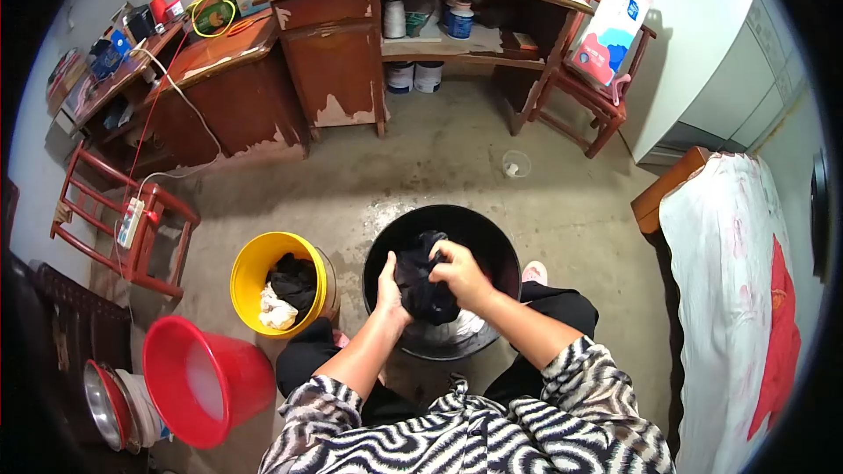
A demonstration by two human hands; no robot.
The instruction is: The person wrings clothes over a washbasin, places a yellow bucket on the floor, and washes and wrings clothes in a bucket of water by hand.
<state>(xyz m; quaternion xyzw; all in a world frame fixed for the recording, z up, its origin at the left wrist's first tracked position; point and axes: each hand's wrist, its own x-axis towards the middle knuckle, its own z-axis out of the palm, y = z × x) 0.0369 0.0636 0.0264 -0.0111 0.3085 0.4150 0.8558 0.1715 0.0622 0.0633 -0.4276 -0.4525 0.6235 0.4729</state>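
A dark, wet-looking black cloth [424, 290] is bunched up between my two hands, over a large black tub [492, 241]. My left hand [390, 291] holds the cloth's left side, with the thumb pointing up and the other fingers mostly hidden by the fabric. From the right, my right hand [462, 276] grips the cloth with curled fingers. Water with a bright sheen shows at the near side of the tub. To the left stands a yellow bucket [239, 285] holding black clothing [292, 284] and a white cloth [277, 309].
A red bucket [250, 379] with cloudy liquid stands at the lower left. Behind it a red wooden chair [176, 211] bears a power strip [131, 223]. Worn desks [329, 61] line the far wall. A bed [720, 281] is on the right, and a small clear cup [516, 164] sits on the floor.
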